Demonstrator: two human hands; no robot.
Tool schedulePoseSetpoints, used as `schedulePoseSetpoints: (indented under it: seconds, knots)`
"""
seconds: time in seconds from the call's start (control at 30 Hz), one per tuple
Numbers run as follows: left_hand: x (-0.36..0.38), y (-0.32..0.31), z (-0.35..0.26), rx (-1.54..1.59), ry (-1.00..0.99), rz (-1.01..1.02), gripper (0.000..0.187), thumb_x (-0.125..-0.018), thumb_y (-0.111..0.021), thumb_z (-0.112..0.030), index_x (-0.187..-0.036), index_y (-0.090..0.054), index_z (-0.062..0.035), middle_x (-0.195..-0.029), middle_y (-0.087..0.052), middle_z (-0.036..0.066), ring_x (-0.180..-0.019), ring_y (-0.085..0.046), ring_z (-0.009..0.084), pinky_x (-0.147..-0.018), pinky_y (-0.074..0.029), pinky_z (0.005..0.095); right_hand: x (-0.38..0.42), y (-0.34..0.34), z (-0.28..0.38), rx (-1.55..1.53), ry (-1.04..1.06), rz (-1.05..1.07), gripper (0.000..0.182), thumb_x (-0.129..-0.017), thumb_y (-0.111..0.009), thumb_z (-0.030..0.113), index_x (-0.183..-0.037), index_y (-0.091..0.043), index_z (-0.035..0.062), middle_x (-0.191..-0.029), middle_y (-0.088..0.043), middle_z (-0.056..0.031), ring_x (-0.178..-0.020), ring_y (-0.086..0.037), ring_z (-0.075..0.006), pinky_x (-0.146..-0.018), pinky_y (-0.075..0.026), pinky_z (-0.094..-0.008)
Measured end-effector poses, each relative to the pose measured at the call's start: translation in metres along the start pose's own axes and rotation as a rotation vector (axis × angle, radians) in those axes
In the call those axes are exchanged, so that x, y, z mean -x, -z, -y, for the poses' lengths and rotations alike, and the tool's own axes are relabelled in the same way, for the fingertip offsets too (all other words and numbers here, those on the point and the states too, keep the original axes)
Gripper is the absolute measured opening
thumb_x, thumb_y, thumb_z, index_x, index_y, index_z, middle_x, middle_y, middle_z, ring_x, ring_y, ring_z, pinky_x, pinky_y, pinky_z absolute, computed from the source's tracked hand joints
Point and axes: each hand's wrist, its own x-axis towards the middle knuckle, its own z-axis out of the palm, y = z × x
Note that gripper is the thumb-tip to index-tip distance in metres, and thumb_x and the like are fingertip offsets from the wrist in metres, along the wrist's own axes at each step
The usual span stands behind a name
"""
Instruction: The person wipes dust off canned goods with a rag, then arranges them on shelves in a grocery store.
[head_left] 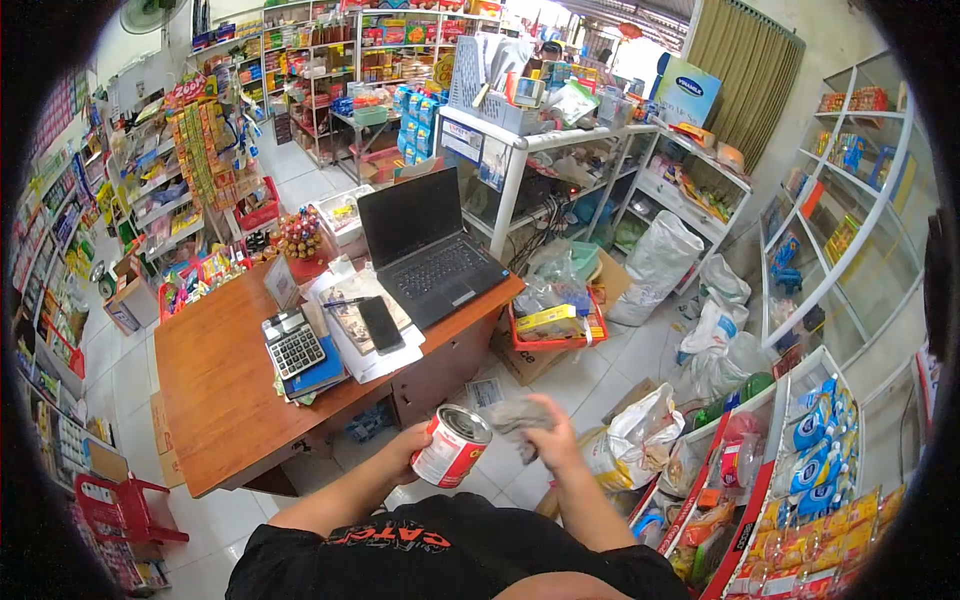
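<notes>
My left hand [408, 452] is wrapped round the side of a red and white tin can [450, 450], held tilted in front of my body with its metal end facing up. In my right hand [556, 440] is a crumpled grey cloth [522, 418], gripped just to the right of the can. A narrow gap seems to lie between cloth and can. The can's label lettering is too small to read. Beyond my hands stands a wooden desk [215, 350] with an open black laptop [440, 270], a phone [380, 325] and a calculator [296, 345].
A red basket [560, 345] of packets stands right of the desk, with white sacks [655, 265] behind it. Racks of packaged goods [810, 450] are close on my right. A red plastic chair [130, 515] is at lower left, and a glass display counter [520, 150] stands behind the laptop.
</notes>
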Motion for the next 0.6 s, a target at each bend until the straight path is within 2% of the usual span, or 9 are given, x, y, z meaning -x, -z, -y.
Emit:
schedulePoseSetpoints:
  seconds: [0.03,0.1,0.17,0.2,0.27,0.33,0.47,0.5,0.6]
  knots:
    - [0.000,0.006,0.004,0.083,0.014,0.056,0.066,-0.072,-0.064,-0.043,-0.117,-0.044,0.0016,-0.106,-0.057,0.015,-0.094,-0.058,0.0213,-0.080,-0.048,0.0339,-0.001,0.003,0.008,-0.070,0.065,-0.021,0.046,-0.071,-0.056,-0.004,-0.116,-0.046,0.0030,-0.100,-0.060,-0.0076,-0.089,-0.058,-0.0155,-0.077,-0.047,-0.0275]
    - [-0.003,0.013,0.018,0.026,-0.008,-0.068,0.059,-0.075,-0.063,-0.035,-0.117,-0.044,0.0010,-0.108,-0.056,0.014,-0.095,-0.058,0.0206,-0.081,-0.047,0.0336,0.000,0.003,0.015,-0.048,0.122,0.049,0.044,-0.071,-0.056,-0.001,-0.114,-0.047,0.0037,-0.107,-0.057,-0.0091,-0.095,-0.056,-0.0180,-0.082,-0.045,-0.0301]
    - [-0.008,0.024,0.029,-0.056,0.033,-0.134,0.052,-0.078,-0.062,-0.022,-0.120,-0.043,0.0003,-0.110,-0.055,0.012,-0.096,-0.056,0.0180,-0.083,-0.046,0.0320,-0.005,-0.019,0.020,0.378,0.398,0.196,0.043,-0.072,-0.057,0.002,-0.113,-0.047,0.0032,-0.113,-0.053,-0.0098,-0.102,-0.052,-0.0186,-0.087,-0.041,-0.0316]
    - [-0.011,0.015,0.030,-0.219,0.017,-0.152,0.054,-0.078,-0.062,-0.023,-0.122,-0.041,0.0003,-0.107,-0.055,0.011,-0.096,-0.054,0.0166,-0.084,-0.044,0.0306,-0.007,-0.032,0.019,0.589,0.534,0.268,0.042,-0.072,-0.057,0.004,-0.113,-0.048,0.0029,-0.116,-0.052,-0.0101,-0.105,-0.050,-0.0190,-0.090,-0.039,-0.0323]
    - [-0.011,0.013,0.033,-0.174,0.048,-0.179,0.055,-0.077,-0.064,-0.027,-0.121,-0.043,-0.0003,-0.106,-0.055,0.009,-0.097,-0.053,0.0161,-0.084,-0.043,0.0294,-0.004,-0.037,0.001,0.208,0.281,0.268,0.042,-0.072,-0.055,0.004,-0.113,-0.048,0.0024,-0.120,-0.048,-0.0110,-0.109,-0.046,-0.0200,-0.094,-0.034,-0.0326]
    - [-0.008,0.007,0.030,-0.499,0.066,-0.259,0.055,-0.076,-0.066,-0.029,-0.118,-0.046,-0.0008,-0.105,-0.056,0.009,-0.096,-0.053,0.0161,-0.083,-0.043,0.0290,-0.007,-0.033,-0.013,-0.008,0.079,0.272,0.040,-0.072,-0.055,0.004,-0.112,-0.048,0.0020,-0.118,-0.048,-0.0113,-0.107,-0.047,-0.0190,-0.093,-0.036,-0.0318]
    - [0.000,0.010,0.056,-0.890,0.012,-0.409,0.054,-0.072,-0.070,-0.034,-0.112,-0.051,-0.0013,-0.103,-0.056,0.008,-0.094,-0.053,0.0154,-0.082,-0.042,0.0279,-0.002,-0.028,-0.043,-0.109,-0.212,0.130,0.031,-0.077,-0.055,0.003,-0.108,-0.051,0.0031,-0.101,-0.057,-0.0048,-0.091,-0.054,-0.0131,-0.082,-0.042,-0.0259]
    - [0.004,-0.004,0.052,-0.790,0.056,-0.457,0.052,-0.072,-0.070,-0.033,-0.109,-0.052,-0.0011,-0.100,-0.057,0.008,-0.092,-0.053,0.0141,-0.081,-0.042,0.0276,-0.002,-0.028,-0.049,-0.114,-0.258,0.104,0.025,-0.079,-0.055,0.004,-0.104,-0.053,0.0022,-0.096,-0.058,-0.0040,-0.087,-0.055,-0.0121,-0.079,-0.043,-0.0250]
    - [-0.001,0.011,0.073,-0.410,-0.003,-0.415,0.049,-0.072,-0.070,-0.031,-0.107,-0.053,-0.0010,-0.097,-0.057,0.007,-0.090,-0.053,0.0132,-0.079,-0.042,0.0271,0.003,-0.035,-0.028,0.116,-0.146,0.102,0.022,-0.074,-0.050,0.001,-0.095,-0.056,0.0002,-0.096,-0.059,-0.0084,-0.097,-0.054,-0.0176,-0.087,-0.041,-0.0295]
